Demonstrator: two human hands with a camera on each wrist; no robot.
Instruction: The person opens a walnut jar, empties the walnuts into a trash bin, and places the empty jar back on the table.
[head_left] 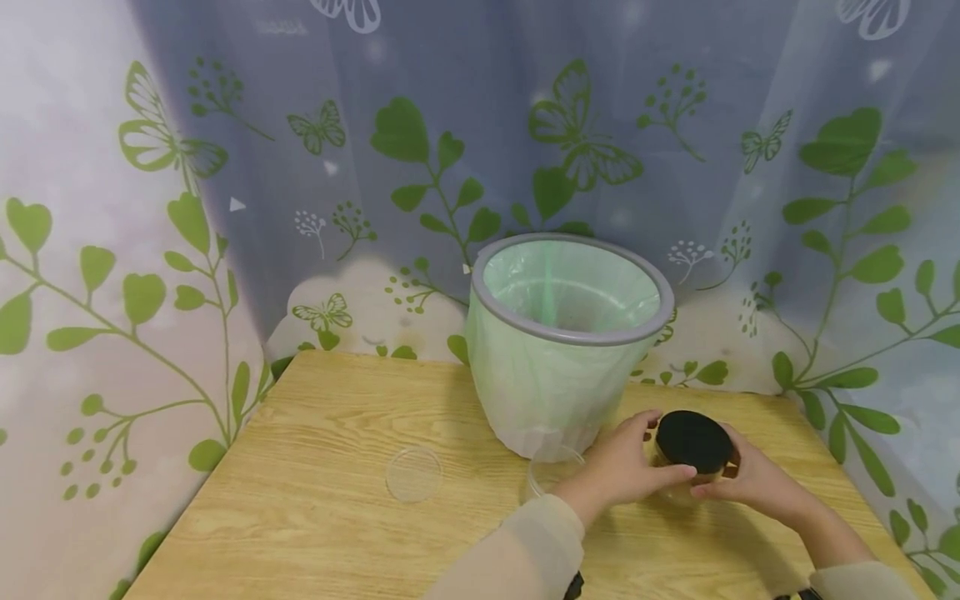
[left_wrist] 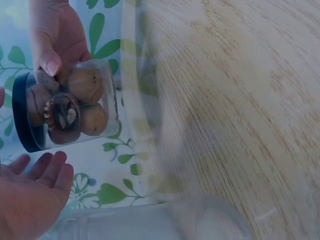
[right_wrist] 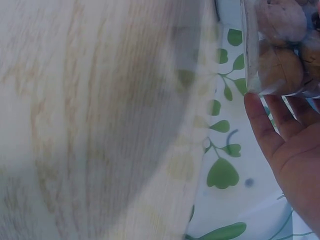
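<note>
A clear jar (left_wrist: 82,102) with a black lid (head_left: 693,442) holds several brown, walnut-like nuts, one of them cracked. My right hand (head_left: 761,479) grips the jar's side, thumb against the wall in the left wrist view. Fingers (right_wrist: 261,117) of that hand touch the jar in the right wrist view. Opposite, my left hand (head_left: 626,458) is spread with its fingertips just off the jar near the lid, as the left wrist view shows. A clear open container (head_left: 551,471) stands by the left wrist, partly hidden by the forearm.
A lined waste bin (head_left: 555,383) with a grey rim stands at the back of the wooden table (head_left: 337,517). A clear round disc (head_left: 414,475) lies flat left of the container. Printed curtains (head_left: 450,75) hang behind and at both sides.
</note>
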